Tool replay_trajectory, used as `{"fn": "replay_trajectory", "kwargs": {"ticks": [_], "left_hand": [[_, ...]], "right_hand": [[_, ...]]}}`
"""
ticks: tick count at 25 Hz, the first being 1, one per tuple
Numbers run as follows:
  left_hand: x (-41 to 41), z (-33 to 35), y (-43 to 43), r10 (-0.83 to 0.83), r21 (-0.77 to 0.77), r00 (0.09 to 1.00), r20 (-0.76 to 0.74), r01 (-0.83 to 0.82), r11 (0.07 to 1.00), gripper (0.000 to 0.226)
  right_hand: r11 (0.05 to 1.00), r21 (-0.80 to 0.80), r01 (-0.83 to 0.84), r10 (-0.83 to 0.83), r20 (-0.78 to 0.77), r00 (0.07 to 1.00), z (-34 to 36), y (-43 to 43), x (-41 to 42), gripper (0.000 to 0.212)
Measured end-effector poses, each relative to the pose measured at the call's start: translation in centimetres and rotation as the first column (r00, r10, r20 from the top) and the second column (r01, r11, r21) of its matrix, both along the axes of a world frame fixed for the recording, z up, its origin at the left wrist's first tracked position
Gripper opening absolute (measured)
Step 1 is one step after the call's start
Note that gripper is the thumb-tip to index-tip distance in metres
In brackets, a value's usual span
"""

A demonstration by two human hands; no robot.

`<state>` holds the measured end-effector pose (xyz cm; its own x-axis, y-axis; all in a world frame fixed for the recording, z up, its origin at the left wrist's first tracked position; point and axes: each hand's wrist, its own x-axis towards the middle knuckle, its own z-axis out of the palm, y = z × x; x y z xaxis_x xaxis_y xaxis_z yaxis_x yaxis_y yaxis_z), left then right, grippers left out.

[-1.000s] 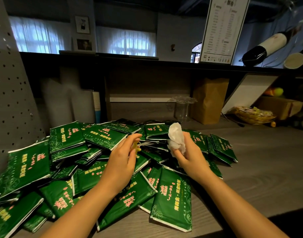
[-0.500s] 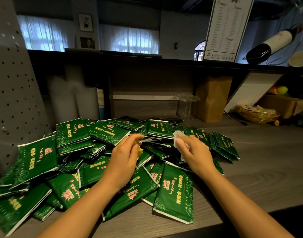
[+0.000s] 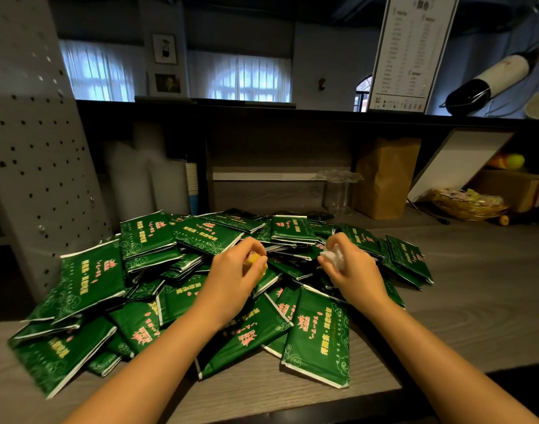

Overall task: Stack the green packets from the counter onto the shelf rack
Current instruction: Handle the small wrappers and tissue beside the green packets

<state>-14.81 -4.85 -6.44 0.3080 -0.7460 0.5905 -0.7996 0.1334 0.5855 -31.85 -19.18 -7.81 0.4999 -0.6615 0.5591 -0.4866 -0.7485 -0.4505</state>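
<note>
The green packets (image 3: 182,289) lie in a loose, overlapping heap on the counter (image 3: 482,301), not squared into any stack. The heap's left flank sits against the foot of a grey perforated panel (image 3: 33,148). Its nearest packets come close to the counter's front edge, several of them tilted across their neighbours.

Both hands are over the middle of the heap. The left hand (image 3: 231,280) has its fingers curled and pinches a small yellow object (image 3: 257,261) at the fingertips. The right hand (image 3: 354,270) is closed round a crumpled white tissue (image 3: 334,258). Whether either hand touches the packets beneath cannot be told.

To the right of the heap a broad stretch of wood grain runs out toward a basket (image 3: 467,205) of wrapped items. Behind the heap, near the back wall, a clear plastic cup (image 3: 338,191) stands just beside a brown paper bag (image 3: 384,179). A dark ledge (image 3: 262,110) overhangs the rear of the counter.
</note>
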Motion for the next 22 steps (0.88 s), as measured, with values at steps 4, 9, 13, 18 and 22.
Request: {"fn": "replay_trajectory", "kwargs": {"ticks": [4,9,13,18,22], "left_hand": [[0.0,1.6,2.3,-0.018,0.049,0.999,0.04,0.016,0.999,0.005],[0.2,3.3,8.4,-0.006,0.149,0.988,0.153,-0.017,0.989,0.006],[0.7,3.5,15.3,0.012,0.238,0.982,0.19,-0.058,0.97,0.009],[1.8,1.0,25.0,0.08,0.394,0.976,0.203,-0.157,0.905,0.01],[2.8,-2.2,33.2,0.203,0.506,0.97,0.134,-0.243,0.828,0.014]], "right_hand": [[0.988,0.055,-0.145,0.138,0.121,0.983,2.9,1.9,0.4,0.009],[0.945,0.073,-0.319,0.315,0.06,0.947,5.6,7.4,2.2,0.019],[0.864,0.135,-0.485,0.496,-0.061,0.866,5.6,13.8,4.5,0.023],[0.729,0.208,-0.652,0.684,-0.177,0.708,4.2,22.4,7.5,0.022],[0.616,0.258,-0.745,0.785,-0.279,0.553,1.3,29.3,10.7,0.017]]}}
